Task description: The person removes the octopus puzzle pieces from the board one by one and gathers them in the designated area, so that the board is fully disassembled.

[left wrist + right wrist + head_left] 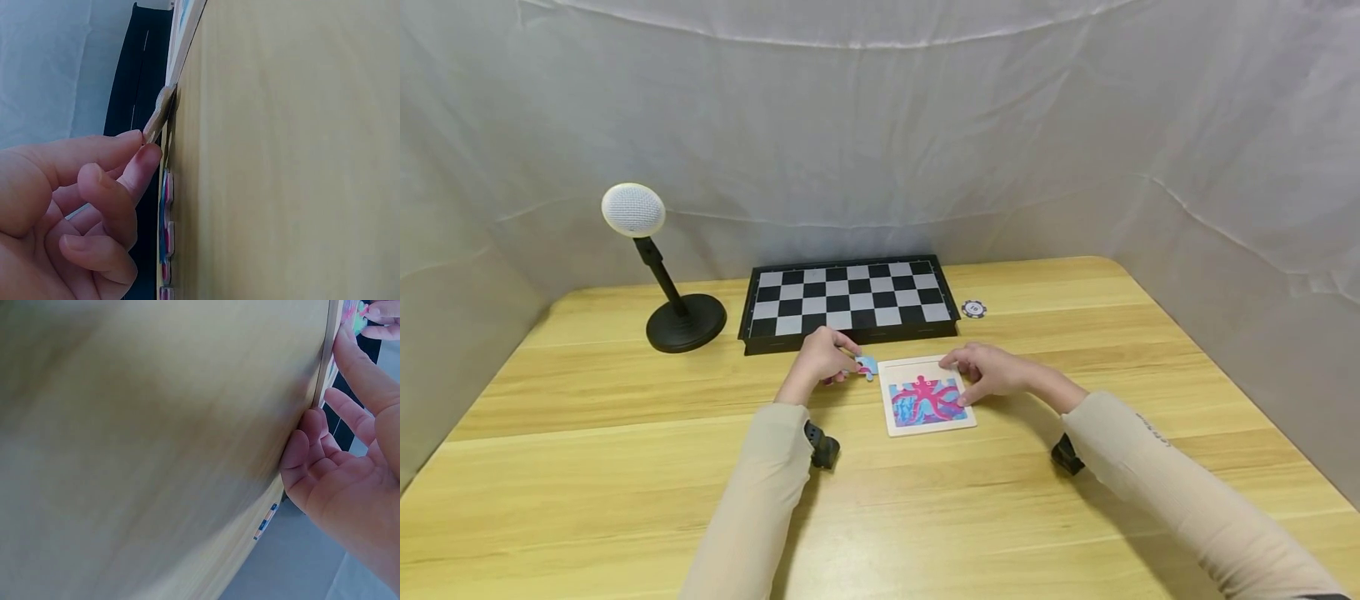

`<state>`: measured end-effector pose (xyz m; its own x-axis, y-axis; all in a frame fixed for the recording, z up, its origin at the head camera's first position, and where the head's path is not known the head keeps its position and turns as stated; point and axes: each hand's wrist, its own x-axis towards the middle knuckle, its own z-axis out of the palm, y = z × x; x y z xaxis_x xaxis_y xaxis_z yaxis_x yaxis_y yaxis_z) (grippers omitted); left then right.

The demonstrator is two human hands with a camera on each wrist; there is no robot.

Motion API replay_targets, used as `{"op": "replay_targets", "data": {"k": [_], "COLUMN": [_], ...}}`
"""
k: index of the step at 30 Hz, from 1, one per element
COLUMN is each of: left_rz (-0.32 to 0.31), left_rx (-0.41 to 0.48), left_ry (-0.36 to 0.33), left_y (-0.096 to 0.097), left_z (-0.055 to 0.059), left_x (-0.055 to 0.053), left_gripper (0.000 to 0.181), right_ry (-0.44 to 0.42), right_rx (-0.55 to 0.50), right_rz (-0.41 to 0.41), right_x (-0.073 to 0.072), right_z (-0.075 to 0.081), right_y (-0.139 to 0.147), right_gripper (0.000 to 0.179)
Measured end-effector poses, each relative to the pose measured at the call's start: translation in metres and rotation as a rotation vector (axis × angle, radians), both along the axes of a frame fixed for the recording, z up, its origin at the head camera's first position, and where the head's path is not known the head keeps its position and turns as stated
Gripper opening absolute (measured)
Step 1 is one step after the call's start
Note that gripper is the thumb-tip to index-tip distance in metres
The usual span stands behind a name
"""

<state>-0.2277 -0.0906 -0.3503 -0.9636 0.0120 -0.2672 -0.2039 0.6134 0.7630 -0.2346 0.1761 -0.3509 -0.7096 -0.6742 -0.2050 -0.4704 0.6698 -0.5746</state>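
Observation:
My left hand (826, 360) pinches a puzzle piece (867, 367), blue with some pink, between thumb and fingertip. The piece is tilted beside the left edge of a pale wooden jigsaw tray (883, 407). Under the left hand, in the left wrist view, several loose puzzle pieces (167, 219) lie on the table. A pink octopus picture (925, 400) fills the lower part of the tray; its upper strip is bare wood. My right hand (992, 371) rests at the tray's right side, thumb on the picture and a finger near the top edge.
A black-and-white checkered board (850, 293) lies behind the tray. Beside its right corner is a poker chip (973, 309). At the back left stands a microphone-like object (633, 210) on a round black base (687, 323). Pale cloth (880, 133) surrounds the wooden table (925, 525).

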Motion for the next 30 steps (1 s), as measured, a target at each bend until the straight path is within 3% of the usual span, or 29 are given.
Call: {"op": "replay_targets", "data": {"k": [14,22,30], "left_rz": [-0.024,-0.028,-0.076], "left_rx": [-0.039,-0.013,-0.028], "left_ry": [0.035,0.030,0.067], "left_y": [-0.002,-0.001,0.000], "left_z": [0.007,0.010,0.009], "left_x": [0.001,0.004,0.009], "left_gripper": [0.018,0.016,0.013], "right_ry": [-0.008,0.024,0.019], "right_rx": [0.000,0.002,0.005], "right_rz": [0.003,0.050,0.071], "right_x": [0.000,-0.001,0.002], "right_z": [0.000,-0.001,-0.001], "right_y": [0.000,0.000,-0.001], "right_gripper": [0.053,0.049,0.048]}}
